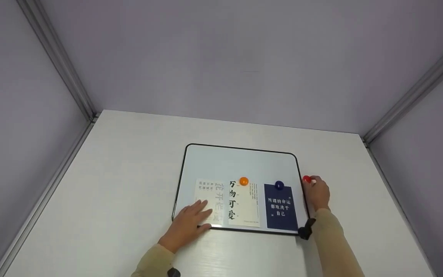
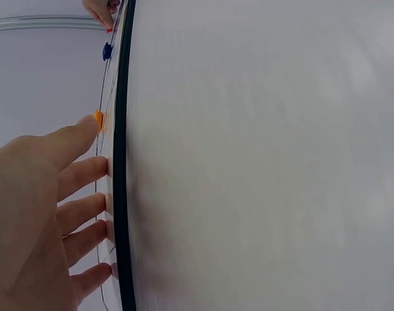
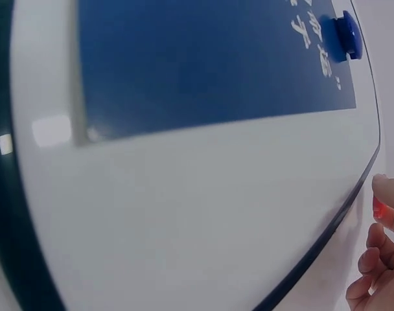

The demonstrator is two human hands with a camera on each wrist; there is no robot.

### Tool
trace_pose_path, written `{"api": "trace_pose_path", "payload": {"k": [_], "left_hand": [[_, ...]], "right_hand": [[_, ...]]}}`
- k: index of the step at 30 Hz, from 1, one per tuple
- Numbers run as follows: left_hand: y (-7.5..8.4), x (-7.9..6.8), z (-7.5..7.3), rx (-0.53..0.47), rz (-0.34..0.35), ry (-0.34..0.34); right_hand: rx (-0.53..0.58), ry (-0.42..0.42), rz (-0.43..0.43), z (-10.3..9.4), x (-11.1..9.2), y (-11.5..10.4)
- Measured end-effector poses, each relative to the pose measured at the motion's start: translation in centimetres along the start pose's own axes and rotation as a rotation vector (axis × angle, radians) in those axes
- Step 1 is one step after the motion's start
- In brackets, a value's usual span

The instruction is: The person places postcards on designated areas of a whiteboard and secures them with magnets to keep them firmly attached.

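Observation:
My left hand (image 1: 190,221) lies with spread fingers on a pale card (image 1: 209,192) at the left of a whiteboard (image 1: 240,161); its fingertips touch the surface in the left wrist view. My right hand (image 1: 318,194) pinches a red round magnet (image 1: 307,179) between thumb and finger, just past the board's right edge. An orange magnet (image 1: 243,181) sits at the top of a cream card (image 1: 243,209) with large dark characters. On the right, a blue magnet (image 1: 279,185) sits on the top edge of a navy card (image 1: 281,209) with white writing.
The whiteboard has a thin black frame and lies on a white table (image 1: 137,165). Grey panel walls (image 1: 225,65) with metal rails (image 1: 58,54) enclose the table at the back and both sides. A black strap piece (image 1: 306,229) shows at the right wrist.

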State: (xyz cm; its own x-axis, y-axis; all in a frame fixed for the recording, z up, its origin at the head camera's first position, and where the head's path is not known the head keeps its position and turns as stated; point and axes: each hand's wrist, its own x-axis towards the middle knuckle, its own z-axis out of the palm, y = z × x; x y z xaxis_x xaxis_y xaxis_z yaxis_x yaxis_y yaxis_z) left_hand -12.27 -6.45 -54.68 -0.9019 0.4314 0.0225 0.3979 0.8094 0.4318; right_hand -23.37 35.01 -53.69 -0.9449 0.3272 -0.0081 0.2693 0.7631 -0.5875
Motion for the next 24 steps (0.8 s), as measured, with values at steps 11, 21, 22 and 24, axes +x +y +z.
{"api": "trace_pose_path", "payload": {"k": [11, 21, 22, 24], "left_hand": [[0.0, 0.0, -0.1, -0.02, -0.003, -0.003], [0.2, 0.0, -0.2, -0.029, -0.003, -0.004], [0.2, 0.0, -0.2, -0.025, -0.003, -0.004], [0.2, 0.0, -0.2, -0.018, -0.009, -0.009]], "right_hand": [[-0.031, 0.019, -0.034, -0.1, 0.1, -1.1], [-0.033, 0.029, -0.094, 0.3, 0.3, -1.7], [-0.033, 0.025, -0.099, 0.3, 0.3, -1.8], [-0.032, 0.02, -0.111, 0.4, 0.2, -2.0]]}}
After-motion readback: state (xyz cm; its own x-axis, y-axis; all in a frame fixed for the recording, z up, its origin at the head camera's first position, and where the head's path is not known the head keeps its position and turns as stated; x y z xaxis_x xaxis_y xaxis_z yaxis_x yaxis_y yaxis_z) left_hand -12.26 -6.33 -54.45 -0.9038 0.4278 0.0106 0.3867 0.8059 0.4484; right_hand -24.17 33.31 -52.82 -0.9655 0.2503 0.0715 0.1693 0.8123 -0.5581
